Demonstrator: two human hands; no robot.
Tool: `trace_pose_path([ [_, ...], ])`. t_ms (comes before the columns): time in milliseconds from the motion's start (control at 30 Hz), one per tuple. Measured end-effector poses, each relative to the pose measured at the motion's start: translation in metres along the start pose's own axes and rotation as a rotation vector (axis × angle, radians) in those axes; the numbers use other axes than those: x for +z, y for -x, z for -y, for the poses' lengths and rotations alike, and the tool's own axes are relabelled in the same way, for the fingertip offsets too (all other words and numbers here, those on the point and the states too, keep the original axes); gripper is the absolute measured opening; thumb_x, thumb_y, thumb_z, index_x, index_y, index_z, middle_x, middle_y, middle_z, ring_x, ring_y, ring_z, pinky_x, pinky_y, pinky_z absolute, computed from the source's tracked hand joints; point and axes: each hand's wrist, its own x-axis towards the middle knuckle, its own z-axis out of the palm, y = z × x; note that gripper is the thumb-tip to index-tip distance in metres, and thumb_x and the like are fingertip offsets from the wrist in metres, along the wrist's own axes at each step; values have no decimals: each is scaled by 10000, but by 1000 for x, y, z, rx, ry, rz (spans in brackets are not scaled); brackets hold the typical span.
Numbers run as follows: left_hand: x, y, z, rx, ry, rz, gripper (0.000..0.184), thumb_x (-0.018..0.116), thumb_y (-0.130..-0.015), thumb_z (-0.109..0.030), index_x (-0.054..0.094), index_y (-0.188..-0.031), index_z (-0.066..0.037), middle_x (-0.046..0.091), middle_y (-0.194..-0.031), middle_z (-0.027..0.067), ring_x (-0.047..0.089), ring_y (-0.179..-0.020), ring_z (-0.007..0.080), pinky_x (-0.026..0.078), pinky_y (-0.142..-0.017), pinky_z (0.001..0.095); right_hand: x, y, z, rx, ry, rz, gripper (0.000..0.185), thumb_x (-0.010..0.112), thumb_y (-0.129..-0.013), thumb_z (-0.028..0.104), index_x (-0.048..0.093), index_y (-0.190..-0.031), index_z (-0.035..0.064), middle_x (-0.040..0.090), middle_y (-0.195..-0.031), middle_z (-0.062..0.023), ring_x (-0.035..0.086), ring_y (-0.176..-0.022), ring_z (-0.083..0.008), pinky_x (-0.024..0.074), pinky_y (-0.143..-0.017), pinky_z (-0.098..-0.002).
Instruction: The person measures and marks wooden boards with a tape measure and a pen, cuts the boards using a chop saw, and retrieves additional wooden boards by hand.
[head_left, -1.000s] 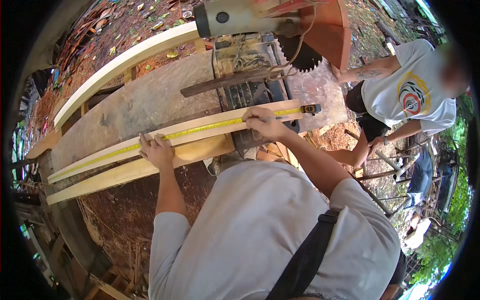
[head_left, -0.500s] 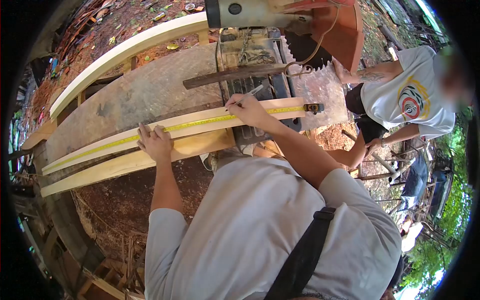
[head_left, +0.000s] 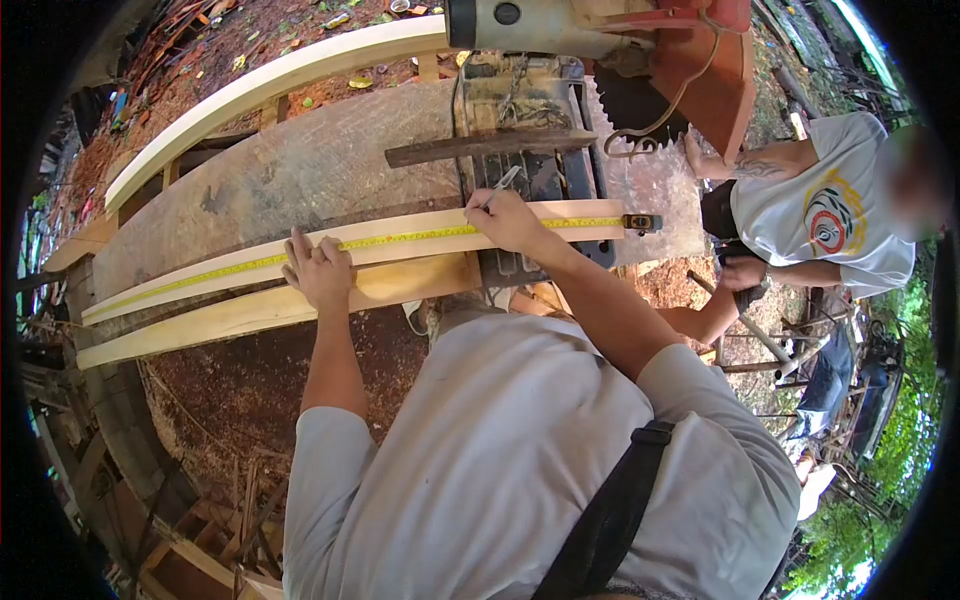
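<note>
One yellow tape [head_left: 400, 237], probably springy, best held by its case [head_left: 642, 223], runs along a pale board [head_left: 400, 225] centre-left, under the spread left hand [head_left: 322, 272]; the right hand [head_left: 507, 220] pinches a pen [head_left: 508, 179].

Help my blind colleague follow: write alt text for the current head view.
A person's right hand holds a pen over a pale board with a yellow tape measure along it; the left hand rests on the board. A saw blade and another person are at right.
</note>
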Motion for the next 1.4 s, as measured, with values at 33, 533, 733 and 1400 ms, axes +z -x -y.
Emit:
trace_pose_path([
  [33,1,0,0,-9,20,-1,266,523,-903,-312,702,-1077,-220,366,-1568,110,281,-1463,353,188,-1145,643,0,0,0,-16,10,-3,188,572,-866,189,637,-838,15,645,-791,-245,649,-800,-438,511,-727,-477],
  [533,-4,2,-1,43,-97,9,284,582,-868,-324,683,-1117,-234,369,-1562,81,290,-1461,338,209,-1147,644,0,0,-1,6,75,42,207,575,-884,201,658,-863,13,646,-754,-212,669,-735,-370,505,-678,-428],
  [733,1,1,3,69,-152,11,289,577,-874,-335,686,-1120,-228,360,-1569,84,277,-1466,339,198,-1154,639,0,-1,3,38,63,50,193,576,-855,187,647,-822,11,650,-795,-240,650,-800,-428,505,-736,-477],
  [1400,7,0,5,86,-31,-112,188,623,-823,-267,658,-1000,-213,426,-1521,138,384,-1399,395,270,-1105,663,3,0,0,-23,70,8,187,590,-881,178,663,-871,6,663,-778,-215,669,-739,-378,514,-689,-424],
])
